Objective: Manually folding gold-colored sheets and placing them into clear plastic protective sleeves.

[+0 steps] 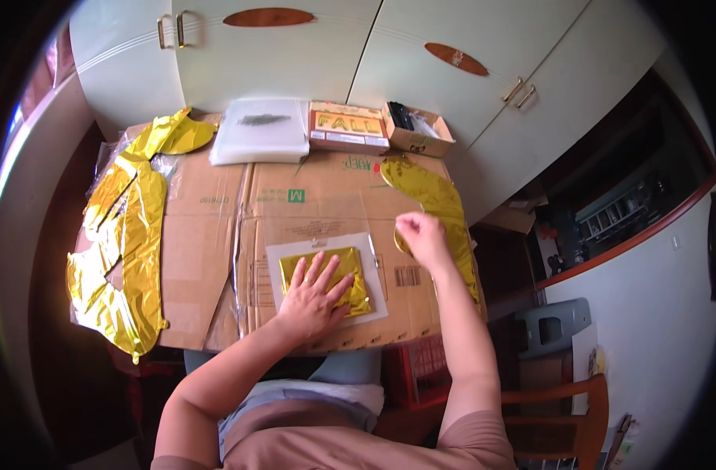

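My left hand (314,298) lies flat with fingers spread on a folded gold foil balloon (361,268). The foil is inside a clear plastic bag (376,286) near the front of the cardboard-covered table. To its right, my right hand (422,237) is raised with its fingers pinched together; whatever they hold, if anything, is too small to make out. Just beyond that hand, a flat gold foil balloon (440,196) lies along the table's right side. More unfolded gold foil balloons (142,215) are spread along the left edge, partly hanging over the front corner.
Flattened cardboard (201,196) covers the table. Along the back stand a stack of clear bags (256,145), a printed box (346,129) and a small open carton (424,141) with a black item. White cabinets (279,55) rise behind. A wooden chair (593,399) stands at lower right.
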`<state>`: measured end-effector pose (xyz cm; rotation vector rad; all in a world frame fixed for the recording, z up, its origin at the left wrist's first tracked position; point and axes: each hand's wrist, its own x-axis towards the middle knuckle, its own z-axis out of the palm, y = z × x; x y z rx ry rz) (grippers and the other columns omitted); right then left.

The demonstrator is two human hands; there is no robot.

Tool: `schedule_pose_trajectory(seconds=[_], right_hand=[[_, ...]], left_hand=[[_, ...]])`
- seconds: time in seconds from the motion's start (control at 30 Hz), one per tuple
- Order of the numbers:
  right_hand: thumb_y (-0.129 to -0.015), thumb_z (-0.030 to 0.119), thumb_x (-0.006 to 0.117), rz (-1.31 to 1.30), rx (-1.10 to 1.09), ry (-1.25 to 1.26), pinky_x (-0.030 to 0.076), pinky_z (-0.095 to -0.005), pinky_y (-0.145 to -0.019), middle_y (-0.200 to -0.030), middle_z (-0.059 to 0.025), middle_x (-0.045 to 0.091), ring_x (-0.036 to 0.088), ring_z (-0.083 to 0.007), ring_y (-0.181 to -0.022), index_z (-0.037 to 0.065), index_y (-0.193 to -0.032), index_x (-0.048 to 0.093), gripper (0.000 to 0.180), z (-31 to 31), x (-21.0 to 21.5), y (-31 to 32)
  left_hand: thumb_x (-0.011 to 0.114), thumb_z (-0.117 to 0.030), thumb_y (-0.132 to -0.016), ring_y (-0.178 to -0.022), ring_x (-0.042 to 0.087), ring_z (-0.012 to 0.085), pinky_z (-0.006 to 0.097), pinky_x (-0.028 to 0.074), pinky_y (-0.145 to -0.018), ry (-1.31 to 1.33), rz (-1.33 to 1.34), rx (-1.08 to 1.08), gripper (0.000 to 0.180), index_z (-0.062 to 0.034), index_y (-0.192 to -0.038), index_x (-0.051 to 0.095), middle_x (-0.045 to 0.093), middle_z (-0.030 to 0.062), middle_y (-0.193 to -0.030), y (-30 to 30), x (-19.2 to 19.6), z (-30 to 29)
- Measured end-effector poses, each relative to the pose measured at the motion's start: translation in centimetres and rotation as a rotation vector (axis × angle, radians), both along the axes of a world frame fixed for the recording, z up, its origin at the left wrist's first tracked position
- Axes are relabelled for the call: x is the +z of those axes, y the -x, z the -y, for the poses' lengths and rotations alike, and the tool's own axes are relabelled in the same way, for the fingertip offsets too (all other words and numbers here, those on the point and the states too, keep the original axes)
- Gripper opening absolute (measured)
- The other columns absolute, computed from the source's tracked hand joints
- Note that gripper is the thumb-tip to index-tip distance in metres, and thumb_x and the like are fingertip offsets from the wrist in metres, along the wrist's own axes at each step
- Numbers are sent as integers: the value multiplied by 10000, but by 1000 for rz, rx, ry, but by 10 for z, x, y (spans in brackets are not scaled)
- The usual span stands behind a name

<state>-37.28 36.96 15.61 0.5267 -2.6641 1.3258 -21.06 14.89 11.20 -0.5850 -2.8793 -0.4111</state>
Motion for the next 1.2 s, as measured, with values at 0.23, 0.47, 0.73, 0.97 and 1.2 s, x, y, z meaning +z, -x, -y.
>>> schedule_pose_trajectory(seconds=[0.23, 0.47, 0.73, 0.97, 1.2], right_hand=[[-823, 148, 648, -280, -275, -181, 525, -343, -751, -846, -155, 697, 684, -261, -811, 37, -863, 714, 136, -23, 23, 213], [-772, 113, 688, -368, -371, -523, 501, -374, -867, -991, -159, 681, 646, -304, -932, 79, -957, 708, 189, -25, 17, 346], [-778, 114, 622, -212, -111, -773, 508, -405, -730, -808, -176, 667, 640, -339, -747, 75, -769, 688, 77, -16, 16, 348], [-872, 170, 525, -528, -151, -1106, 476, -476, -767, -905, -181, 628, 605, -392, -867, 67, -851, 671, 179, -54, 97, 215], [-845, 64, 623, -206, 47, -314, 446, -337, -586, -715, -134, 551, 564, -253, -634, 2, -904, 664, 95, -56, 73, -47]], left_hand=[[504, -445, -893, -1384, 240, 389, 556, 148, -1122, -56, 55, -15, 565, -175, -1384, 441, 304, 186, -1482, 7, 17, -3], [612, -355, -836, -1361, 262, 428, 586, 198, -1087, -351, 82, -17, 579, -112, -1340, 464, 338, 203, -1441, 11, 21, 10], [632, -307, -791, -1346, 300, 425, 566, 175, -1100, -471, 151, -25, 569, -73, -1294, 506, 393, 205, -1408, 14, 17, 18], [650, -294, -783, -1327, 330, 420, 583, 208, -1083, -480, 93, -43, 532, -72, -1251, 529, 424, 195, -1373, 18, 17, 16], [718, -357, -706, -1303, 364, 381, 576, 187, -1100, -327, 8, -74, 554, -97, -1169, 560, 468, 173, -1308, 8, 19, 6]])
